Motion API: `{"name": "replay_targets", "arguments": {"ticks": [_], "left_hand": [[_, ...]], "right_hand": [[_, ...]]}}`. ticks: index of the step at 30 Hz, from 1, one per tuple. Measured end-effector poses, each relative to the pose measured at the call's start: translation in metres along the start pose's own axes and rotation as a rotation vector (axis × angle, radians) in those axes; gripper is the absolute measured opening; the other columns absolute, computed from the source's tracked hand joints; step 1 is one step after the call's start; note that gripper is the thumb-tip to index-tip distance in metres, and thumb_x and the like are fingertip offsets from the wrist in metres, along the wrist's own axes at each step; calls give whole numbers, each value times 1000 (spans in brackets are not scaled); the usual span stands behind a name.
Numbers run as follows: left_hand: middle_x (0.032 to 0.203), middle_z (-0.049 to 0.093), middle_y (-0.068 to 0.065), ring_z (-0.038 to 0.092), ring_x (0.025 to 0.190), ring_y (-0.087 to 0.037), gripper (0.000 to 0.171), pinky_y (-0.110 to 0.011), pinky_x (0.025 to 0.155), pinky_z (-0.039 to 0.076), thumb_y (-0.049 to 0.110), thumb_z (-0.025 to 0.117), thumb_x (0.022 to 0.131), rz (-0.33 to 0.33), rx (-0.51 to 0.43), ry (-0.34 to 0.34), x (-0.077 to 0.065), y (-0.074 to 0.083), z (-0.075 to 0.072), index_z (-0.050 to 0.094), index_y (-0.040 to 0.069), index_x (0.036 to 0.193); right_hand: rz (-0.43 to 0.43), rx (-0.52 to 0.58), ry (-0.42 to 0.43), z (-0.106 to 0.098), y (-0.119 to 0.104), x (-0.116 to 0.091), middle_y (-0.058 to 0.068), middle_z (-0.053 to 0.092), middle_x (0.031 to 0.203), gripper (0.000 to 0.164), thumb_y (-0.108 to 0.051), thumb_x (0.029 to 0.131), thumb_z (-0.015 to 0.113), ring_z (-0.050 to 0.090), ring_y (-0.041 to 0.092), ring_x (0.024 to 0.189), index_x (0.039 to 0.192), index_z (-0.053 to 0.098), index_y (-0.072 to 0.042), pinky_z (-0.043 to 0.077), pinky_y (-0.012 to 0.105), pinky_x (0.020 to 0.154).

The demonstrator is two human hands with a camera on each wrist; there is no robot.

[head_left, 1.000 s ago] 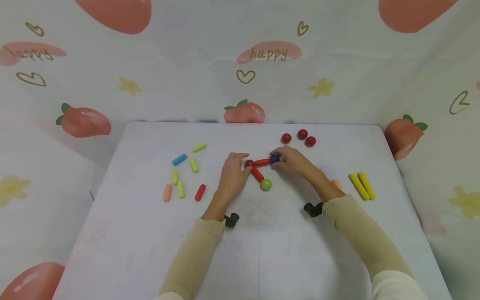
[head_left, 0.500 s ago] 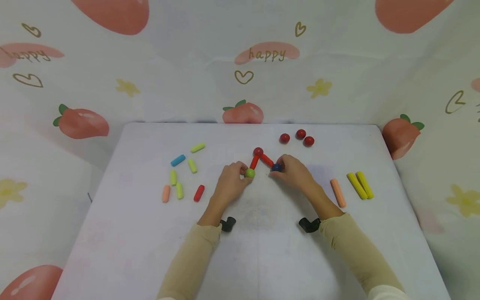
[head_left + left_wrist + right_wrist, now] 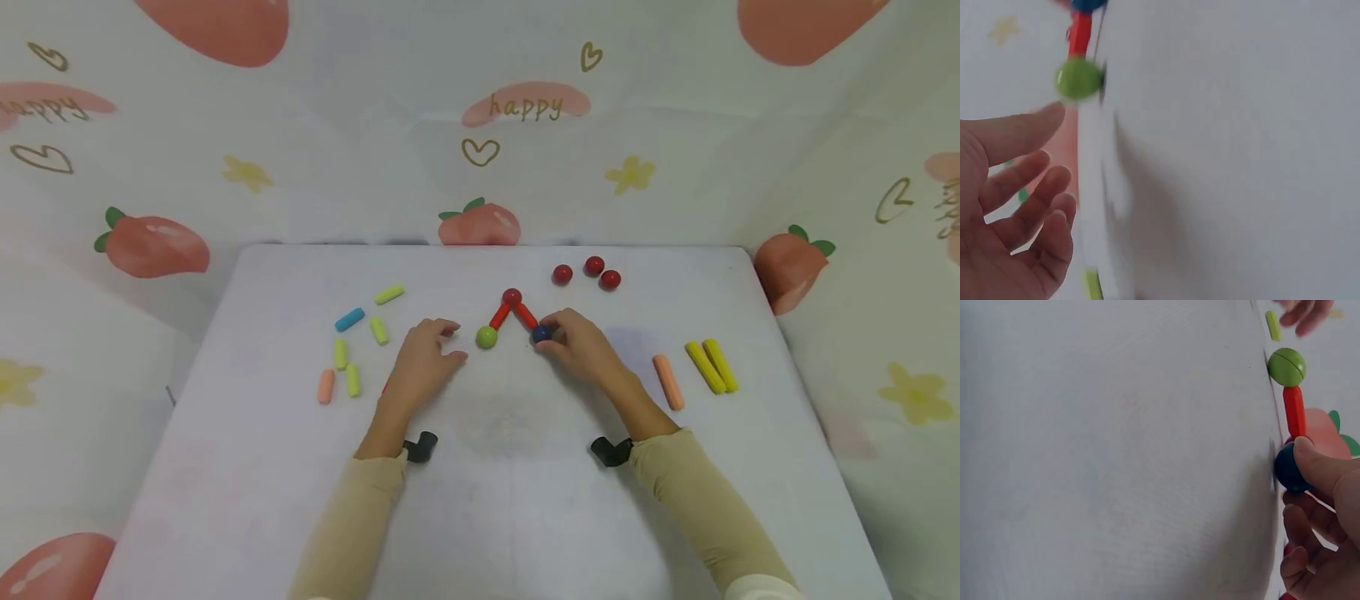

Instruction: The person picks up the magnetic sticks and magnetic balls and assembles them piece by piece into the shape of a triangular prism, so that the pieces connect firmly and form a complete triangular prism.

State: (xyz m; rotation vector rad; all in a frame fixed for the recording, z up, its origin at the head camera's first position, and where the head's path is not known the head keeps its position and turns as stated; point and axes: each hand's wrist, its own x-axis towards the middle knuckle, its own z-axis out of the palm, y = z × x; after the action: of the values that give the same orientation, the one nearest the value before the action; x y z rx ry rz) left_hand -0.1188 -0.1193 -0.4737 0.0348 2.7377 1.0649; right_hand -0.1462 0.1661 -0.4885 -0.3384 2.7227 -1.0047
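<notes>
A V-shaped assembly lies mid-table: a red ball (image 3: 512, 297) at its far tip, two red rods (image 3: 500, 315) running from it, a green ball (image 3: 487, 337) on the left end and a blue ball (image 3: 542, 334) on the right end. My right hand (image 3: 583, 346) pinches the blue ball between thumb and fingers, which the right wrist view shows too. Left of the green ball, and apart from it, my left hand (image 3: 422, 362) holds nothing, its fingers spread from the thumb. A loose red rod (image 3: 386, 385) is mostly hidden behind that hand.
Several light-green rods (image 3: 378, 331), a blue rod (image 3: 349, 320) and a short orange rod (image 3: 326, 387) lie at left. Three red balls (image 3: 594, 266) sit near the far edge. A long orange rod (image 3: 668, 382) and two yellow rods (image 3: 712, 366) lie at right.
The assembly has turned so the red ball points away and both ends face the person. My left hand went from the red ball to the green ball, then let go and moved left.
</notes>
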Motion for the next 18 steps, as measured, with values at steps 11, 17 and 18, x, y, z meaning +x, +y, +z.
{"name": "replay_targets", "arguments": {"ticks": [11,17,18], "left_hand": [[132,61,-8,57,117,-29,57,-47,102,53,29,82,86,-122,-29,87,-57,-59,-43,61,17,138],[129,62,-8,60,108,-26,56,-43,95,55,20,82,86,-154,-31,74,-65,-67,-44,61,15,137],[128,63,-8,61,107,-26,56,-43,95,56,19,82,86,-155,-33,65,-64,-67,-44,61,15,137]], "right_hand": [[8,-11,27,4,2,-2,8,64,122,43,-28,94,75,59,25,100,131,61,-12,54,41,88],[8,2,16,5,1,-1,8,64,120,43,-29,94,75,59,24,97,131,61,-13,53,38,85],[6,4,15,5,0,-1,8,65,120,43,-29,93,75,59,24,96,131,61,-12,53,38,85]]}}
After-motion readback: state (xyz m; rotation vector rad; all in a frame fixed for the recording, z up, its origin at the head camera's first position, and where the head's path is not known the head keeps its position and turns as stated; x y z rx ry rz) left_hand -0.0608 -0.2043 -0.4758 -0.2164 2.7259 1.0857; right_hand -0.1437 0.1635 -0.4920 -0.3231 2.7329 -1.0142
